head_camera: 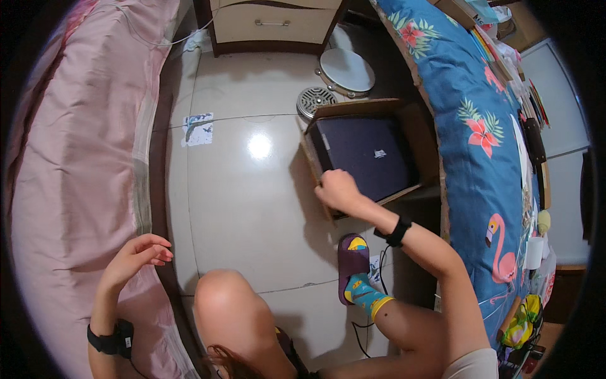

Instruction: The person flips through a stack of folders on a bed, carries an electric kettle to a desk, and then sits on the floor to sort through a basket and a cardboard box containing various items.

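Observation:
A cardboard box (428, 156) stands with its top open on the tiled floor, in front of me and to the right. Inside it lies a large dark navy flat-topped item (360, 137) with a small white tag (380, 154) on top; what it is cannot be made out. My right hand (340, 190) is curled closed over the near left edge of the box, its fingertips partly hidden. Off to the left, my left hand (142, 253) hovers by the edge of the pink-covered bed (85, 166), fingers loosely bent and apart, holding nothing.
Beyond the box, a round metal drain-like grate (316, 100) and a tambourine (348, 70) are on the floor. A drawer cabinet (274, 26) stands at the far end. Along the right runs a blue floral bed (454, 156), cluttered at its far side. A black cable (362, 341) lies near my foot.

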A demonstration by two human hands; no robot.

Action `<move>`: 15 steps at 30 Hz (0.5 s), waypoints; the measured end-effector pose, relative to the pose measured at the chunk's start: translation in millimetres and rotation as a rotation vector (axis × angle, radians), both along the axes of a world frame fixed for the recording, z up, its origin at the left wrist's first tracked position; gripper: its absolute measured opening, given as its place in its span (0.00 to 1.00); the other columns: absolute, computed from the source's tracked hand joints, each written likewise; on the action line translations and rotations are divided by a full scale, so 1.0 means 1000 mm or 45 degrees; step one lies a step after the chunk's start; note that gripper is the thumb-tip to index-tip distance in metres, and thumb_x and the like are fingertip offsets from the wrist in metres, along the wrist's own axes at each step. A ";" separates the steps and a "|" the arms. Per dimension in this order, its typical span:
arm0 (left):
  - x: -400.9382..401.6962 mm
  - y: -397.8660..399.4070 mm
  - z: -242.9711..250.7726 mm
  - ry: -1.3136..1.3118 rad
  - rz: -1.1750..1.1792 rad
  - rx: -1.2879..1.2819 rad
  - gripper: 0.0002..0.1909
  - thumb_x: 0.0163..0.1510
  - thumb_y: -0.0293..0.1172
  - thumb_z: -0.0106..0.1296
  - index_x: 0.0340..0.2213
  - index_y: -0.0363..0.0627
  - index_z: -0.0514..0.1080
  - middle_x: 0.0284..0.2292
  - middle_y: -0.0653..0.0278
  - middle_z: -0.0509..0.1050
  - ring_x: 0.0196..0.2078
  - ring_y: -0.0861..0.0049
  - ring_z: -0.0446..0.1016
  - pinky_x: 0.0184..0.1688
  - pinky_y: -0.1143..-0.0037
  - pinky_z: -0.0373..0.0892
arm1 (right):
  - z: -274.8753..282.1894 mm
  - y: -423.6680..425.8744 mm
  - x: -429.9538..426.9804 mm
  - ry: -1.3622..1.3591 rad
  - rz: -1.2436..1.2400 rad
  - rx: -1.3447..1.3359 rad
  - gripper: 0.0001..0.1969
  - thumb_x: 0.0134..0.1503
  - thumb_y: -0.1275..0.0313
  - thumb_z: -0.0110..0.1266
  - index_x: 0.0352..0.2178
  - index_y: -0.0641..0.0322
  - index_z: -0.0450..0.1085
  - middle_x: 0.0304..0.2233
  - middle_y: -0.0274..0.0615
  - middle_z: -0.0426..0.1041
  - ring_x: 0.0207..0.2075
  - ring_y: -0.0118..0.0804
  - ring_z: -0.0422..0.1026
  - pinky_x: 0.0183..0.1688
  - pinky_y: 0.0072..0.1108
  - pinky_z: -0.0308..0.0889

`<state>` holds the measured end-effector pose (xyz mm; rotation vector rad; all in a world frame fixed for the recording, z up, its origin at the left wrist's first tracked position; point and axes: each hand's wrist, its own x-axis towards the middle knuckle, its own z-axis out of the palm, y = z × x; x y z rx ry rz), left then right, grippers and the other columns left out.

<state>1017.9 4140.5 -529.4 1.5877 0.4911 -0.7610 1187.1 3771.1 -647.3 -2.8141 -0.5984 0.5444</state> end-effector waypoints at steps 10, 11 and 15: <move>0.001 0.003 -0.009 0.059 -0.053 0.015 0.11 0.54 0.32 0.40 0.37 0.39 0.65 0.31 0.64 0.70 0.35 0.82 0.69 0.39 0.81 0.65 | -0.001 0.089 -0.051 0.156 0.040 0.335 0.15 0.42 0.67 0.49 0.14 0.73 0.67 0.16 0.58 0.67 0.23 0.55 0.69 0.29 0.35 0.66; 0.002 0.004 -0.009 0.057 -0.031 0.018 0.11 0.54 0.32 0.39 0.37 0.39 0.65 0.31 0.64 0.70 0.35 0.82 0.69 0.39 0.81 0.65 | -0.002 0.095 -0.052 0.200 0.021 0.379 0.16 0.43 0.66 0.48 0.14 0.72 0.67 0.17 0.58 0.68 0.23 0.55 0.69 0.29 0.35 0.65; -0.004 0.005 -0.008 0.059 0.012 0.027 0.11 0.54 0.32 0.40 0.36 0.39 0.65 0.31 0.64 0.70 0.35 0.82 0.69 0.38 0.82 0.65 | -0.011 0.110 -0.043 0.488 0.110 0.604 0.18 0.50 0.63 0.43 0.16 0.68 0.68 0.21 0.58 0.69 0.27 0.57 0.68 0.32 0.34 0.65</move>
